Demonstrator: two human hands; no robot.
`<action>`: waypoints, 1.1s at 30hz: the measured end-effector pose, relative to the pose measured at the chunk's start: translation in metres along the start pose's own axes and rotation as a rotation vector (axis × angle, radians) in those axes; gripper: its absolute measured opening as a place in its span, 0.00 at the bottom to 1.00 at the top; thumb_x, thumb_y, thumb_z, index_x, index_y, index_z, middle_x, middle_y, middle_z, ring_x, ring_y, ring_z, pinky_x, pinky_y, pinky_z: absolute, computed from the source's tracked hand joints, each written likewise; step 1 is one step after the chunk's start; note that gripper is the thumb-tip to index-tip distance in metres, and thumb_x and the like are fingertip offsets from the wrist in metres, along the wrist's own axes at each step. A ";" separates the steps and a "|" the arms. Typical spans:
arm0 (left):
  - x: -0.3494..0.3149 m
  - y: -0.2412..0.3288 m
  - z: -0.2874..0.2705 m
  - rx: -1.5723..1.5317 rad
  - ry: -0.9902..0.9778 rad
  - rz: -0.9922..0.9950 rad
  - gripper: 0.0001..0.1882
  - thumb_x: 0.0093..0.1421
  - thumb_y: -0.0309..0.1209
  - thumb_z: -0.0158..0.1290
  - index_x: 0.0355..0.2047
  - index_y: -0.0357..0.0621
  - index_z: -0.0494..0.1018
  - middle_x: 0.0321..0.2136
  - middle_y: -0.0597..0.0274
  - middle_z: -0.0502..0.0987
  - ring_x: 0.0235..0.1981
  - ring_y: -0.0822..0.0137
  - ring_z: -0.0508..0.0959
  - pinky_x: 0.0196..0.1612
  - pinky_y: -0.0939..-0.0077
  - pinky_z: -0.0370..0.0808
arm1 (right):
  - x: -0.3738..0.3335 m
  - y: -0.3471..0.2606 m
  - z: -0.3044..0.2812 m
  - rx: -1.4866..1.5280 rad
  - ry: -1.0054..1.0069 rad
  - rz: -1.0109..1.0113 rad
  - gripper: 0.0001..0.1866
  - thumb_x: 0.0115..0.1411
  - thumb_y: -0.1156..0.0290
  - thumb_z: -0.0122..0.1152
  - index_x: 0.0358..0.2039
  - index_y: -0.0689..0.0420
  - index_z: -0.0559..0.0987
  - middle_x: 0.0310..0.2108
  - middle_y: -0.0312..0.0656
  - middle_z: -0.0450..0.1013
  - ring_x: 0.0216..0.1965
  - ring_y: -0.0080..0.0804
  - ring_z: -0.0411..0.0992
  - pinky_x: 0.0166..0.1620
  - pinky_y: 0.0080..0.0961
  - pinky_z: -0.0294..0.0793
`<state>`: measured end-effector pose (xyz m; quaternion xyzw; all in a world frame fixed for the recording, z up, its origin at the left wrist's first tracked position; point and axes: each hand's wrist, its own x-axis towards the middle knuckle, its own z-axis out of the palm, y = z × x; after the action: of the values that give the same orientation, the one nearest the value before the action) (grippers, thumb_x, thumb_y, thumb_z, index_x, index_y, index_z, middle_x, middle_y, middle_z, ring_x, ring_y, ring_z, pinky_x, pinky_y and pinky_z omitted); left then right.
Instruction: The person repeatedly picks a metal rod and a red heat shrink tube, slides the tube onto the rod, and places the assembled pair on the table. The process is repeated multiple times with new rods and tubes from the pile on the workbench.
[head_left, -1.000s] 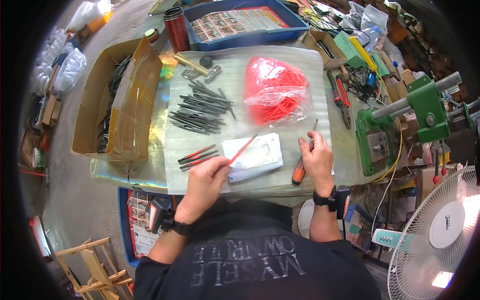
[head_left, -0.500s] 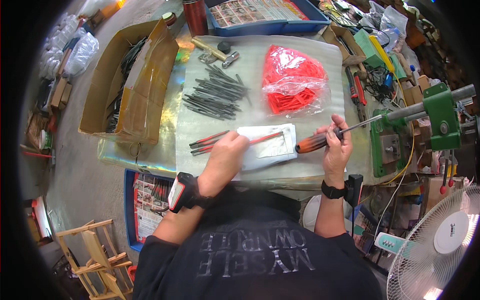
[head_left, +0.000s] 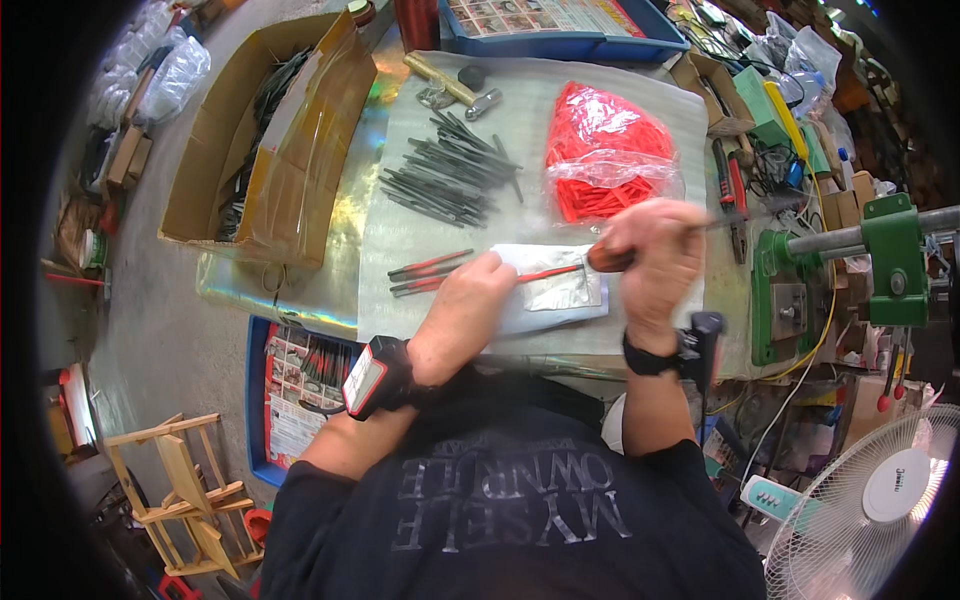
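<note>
One bare left hand (head_left: 467,305): fingers pinched around the left end of a slim red rod with a dark tip (head_left: 548,274), at the left edge of the folded white paper pad (head_left: 540,318).
Red rod: free end across the pad; contact cannot be told.
Bare right hand (head_left: 660,255): motion-blurred, wrapped around a screwdriver with an orange-and-black handle (head_left: 610,259), just right of the pad.
Screwdriver: butt end at the pad's far right corner, blurred shaft pointing away rightward.
Slim red-and-black rods (head_left: 430,264): left of the pad.
Heap of thin black rods (head_left: 450,178): beyond the pad, toward its left.
Clear plastic bag of bright red pieces (head_left: 605,150): beyond the pad.
Red-handled pliers (head_left: 738,185): beyond the pad, well right.
Open brown cardboard box (head_left: 320,150): well left of the pad.
Green metal press (head_left: 893,250): well right of the pad.
</note>
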<state>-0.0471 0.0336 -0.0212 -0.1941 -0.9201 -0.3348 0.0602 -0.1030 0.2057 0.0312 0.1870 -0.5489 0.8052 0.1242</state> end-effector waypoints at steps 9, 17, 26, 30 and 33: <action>0.001 0.000 -0.001 0.010 -0.006 0.017 0.04 0.50 0.19 0.48 0.28 0.35 0.70 0.29 0.48 0.72 0.31 0.49 0.74 0.35 0.62 0.72 | -0.006 0.001 -0.010 0.120 -0.009 -0.234 0.06 0.58 0.78 0.56 0.27 0.59 0.68 0.18 0.38 0.68 0.17 0.21 0.66 0.19 0.16 0.65; 0.002 0.002 -0.002 0.032 -0.037 0.022 0.04 0.46 0.18 0.47 0.25 0.35 0.68 0.27 0.49 0.69 0.31 0.50 0.73 0.34 0.63 0.72 | -0.015 0.006 0.001 -0.002 0.044 -0.052 0.06 0.56 0.82 0.55 0.26 0.61 0.67 0.17 0.39 0.67 0.16 0.20 0.64 0.18 0.17 0.63; 0.003 0.005 0.001 0.032 0.033 0.041 0.03 0.46 0.19 0.47 0.23 0.36 0.68 0.26 0.51 0.68 0.29 0.51 0.73 0.31 0.62 0.72 | -0.016 0.002 0.006 0.007 -0.046 -0.006 0.06 0.56 0.85 0.52 0.28 0.61 0.67 0.17 0.38 0.67 0.17 0.20 0.65 0.19 0.18 0.64; 0.004 0.009 0.007 0.006 0.044 0.039 0.02 0.46 0.18 0.47 0.23 0.36 0.67 0.25 0.51 0.68 0.28 0.51 0.73 0.30 0.62 0.72 | -0.018 0.008 0.003 -0.240 -0.071 -0.037 0.06 0.55 0.85 0.51 0.26 0.61 0.67 0.19 0.38 0.68 0.18 0.20 0.65 0.21 0.18 0.65; 0.005 0.007 0.010 -0.038 0.053 0.039 0.02 0.47 0.19 0.49 0.23 0.37 0.68 0.25 0.52 0.69 0.28 0.51 0.73 0.30 0.62 0.72 | -0.024 0.023 0.000 -0.137 0.026 0.189 0.08 0.54 0.86 0.53 0.24 0.60 0.67 0.17 0.35 0.67 0.17 0.16 0.64 0.19 0.16 0.62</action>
<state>-0.0483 0.0464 -0.0234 -0.2040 -0.9077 -0.3561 0.0872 -0.0909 0.1979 0.0017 0.1152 -0.6161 0.7763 0.0671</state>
